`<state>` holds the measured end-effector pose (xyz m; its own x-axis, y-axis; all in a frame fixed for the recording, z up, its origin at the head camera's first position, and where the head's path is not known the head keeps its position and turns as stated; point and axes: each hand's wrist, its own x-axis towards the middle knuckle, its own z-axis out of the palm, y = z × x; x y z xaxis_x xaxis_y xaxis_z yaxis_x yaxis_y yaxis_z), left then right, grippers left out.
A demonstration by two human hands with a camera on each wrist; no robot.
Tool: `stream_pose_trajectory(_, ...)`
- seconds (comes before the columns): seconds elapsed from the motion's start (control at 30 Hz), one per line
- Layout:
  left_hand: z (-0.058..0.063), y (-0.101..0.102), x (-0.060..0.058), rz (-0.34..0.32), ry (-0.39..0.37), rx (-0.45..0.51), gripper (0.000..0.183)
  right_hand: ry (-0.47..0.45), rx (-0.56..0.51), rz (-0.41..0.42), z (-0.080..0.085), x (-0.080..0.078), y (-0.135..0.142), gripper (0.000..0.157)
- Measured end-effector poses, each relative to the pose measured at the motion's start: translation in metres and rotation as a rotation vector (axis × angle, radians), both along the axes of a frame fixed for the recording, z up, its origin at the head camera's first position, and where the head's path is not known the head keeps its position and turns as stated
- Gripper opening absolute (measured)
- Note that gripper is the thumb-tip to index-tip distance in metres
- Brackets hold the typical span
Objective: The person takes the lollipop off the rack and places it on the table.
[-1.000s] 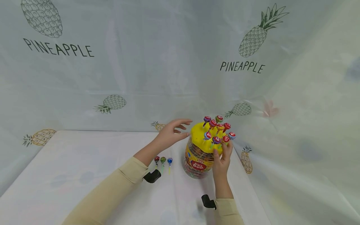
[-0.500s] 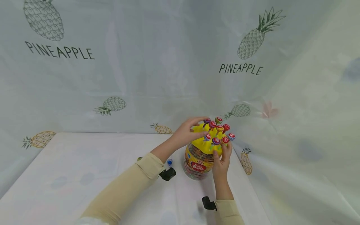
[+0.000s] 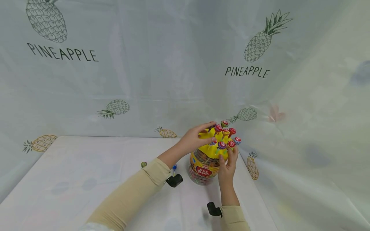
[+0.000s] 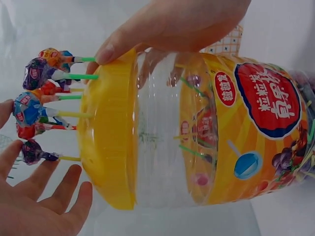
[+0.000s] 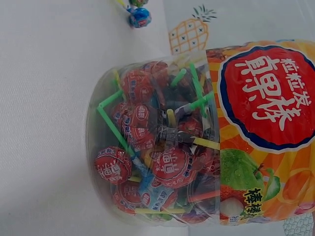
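A clear plastic jar stands on the table, with lollipops inside and a yellow lid that carries several upright lollipops. My right hand grips the jar's right side at the lid, its thumb on the lid's edge in the left wrist view. My left hand reaches over the lid from the left with spread fingers. One fingertip touches a blue lollipop; another is at a purple lollipop. The right wrist view shows the jar's lower part with lollipops.
Loose lollipops lie on the white table left of the jar, partly hidden by my left arm; a blue lollipop also shows in the right wrist view. A pineapple-print curtain hangs behind. A black wrist mount sits at my left cuff.
My left hand has moved right from beside the jar to over the lid, among the lollipops. Its sleeve now covers part of the loose lollipops. My right hand has stayed at the jar.
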<state>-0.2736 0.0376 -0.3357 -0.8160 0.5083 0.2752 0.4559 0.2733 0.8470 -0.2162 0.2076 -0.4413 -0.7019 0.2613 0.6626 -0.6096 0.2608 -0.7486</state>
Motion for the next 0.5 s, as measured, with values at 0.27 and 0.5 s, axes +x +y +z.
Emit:
stream_pose_trajectory(0.27,0.0036,0.0004,0.0024,0.02,0.002,0.034,0.056,-0.009,0.022,-0.012,0.0019,0.0012,0.0013,0.044)
stream_pose_trajectory(0.5,0.0019,0.001,0.003,0.035,-0.02,0.074,0.055,-0.09,0.024,-0.033,0.0012,0.002,0.0048,0.041)
